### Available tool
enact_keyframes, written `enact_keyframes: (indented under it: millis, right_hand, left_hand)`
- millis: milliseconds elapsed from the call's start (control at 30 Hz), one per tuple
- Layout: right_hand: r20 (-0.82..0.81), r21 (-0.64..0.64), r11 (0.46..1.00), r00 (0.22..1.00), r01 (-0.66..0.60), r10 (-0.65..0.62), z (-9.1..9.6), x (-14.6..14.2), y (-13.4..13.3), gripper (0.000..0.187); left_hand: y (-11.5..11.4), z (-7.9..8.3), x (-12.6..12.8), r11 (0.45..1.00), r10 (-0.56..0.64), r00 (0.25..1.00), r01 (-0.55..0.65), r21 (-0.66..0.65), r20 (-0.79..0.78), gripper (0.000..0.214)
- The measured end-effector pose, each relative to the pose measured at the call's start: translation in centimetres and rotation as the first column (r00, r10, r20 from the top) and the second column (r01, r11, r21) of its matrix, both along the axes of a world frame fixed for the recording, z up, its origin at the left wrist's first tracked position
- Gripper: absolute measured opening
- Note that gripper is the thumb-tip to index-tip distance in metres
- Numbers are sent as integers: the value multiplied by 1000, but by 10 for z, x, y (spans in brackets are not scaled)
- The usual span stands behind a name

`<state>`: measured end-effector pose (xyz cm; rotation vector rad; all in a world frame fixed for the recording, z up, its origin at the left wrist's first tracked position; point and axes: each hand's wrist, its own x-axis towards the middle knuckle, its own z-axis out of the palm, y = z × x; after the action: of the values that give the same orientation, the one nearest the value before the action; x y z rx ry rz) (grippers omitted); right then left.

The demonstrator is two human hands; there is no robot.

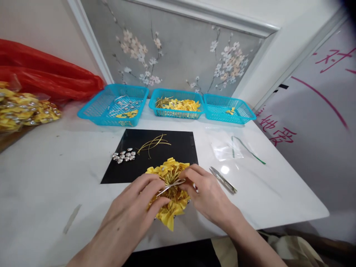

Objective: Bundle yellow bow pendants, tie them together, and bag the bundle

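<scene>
A bunch of yellow ribbon bows with gold stems gathered at its middle lies near the table's front edge. A thin white ribbon crosses the stems and forms a loop on the right. My left hand is closed in a pinch on the white ribbon's left end, its fingers against the bows. My right hand pinches the ribbon by its loop on the other side. Behind the bunch, a black mat carries silver heart-shaped beads and loose gold ties.
Thread snips lie right of my right hand. Beyond them are a clear plastic bag and a green strip. Blue baskets line the wall. Bagged yellow bows and red plastic sit at left.
</scene>
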<state>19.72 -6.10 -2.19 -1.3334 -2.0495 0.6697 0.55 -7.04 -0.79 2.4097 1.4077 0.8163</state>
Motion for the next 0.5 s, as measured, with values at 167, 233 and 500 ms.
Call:
enact_keyframes:
  millis: [167, 233, 500]
  right_hand:
    - [3, 95, 995, 1000, -18, 17, -5, -8, 1, 19]
    - [1, 103, 995, 1000, -7, 7, -6, -8, 2, 18]
    - [-25, -15, 1000, 1000, 2, -3, -4, -3, 4, 16]
  left_hand:
    - [3, -10, 4, 994, -17, 997, 25, -109, 70, 19]
    - [5, -11, 3, 991, -5, 996, 17, -133, 88, 20]
    - [7, -6, -3, 960, 137, 987, -110, -258, 89, 18]
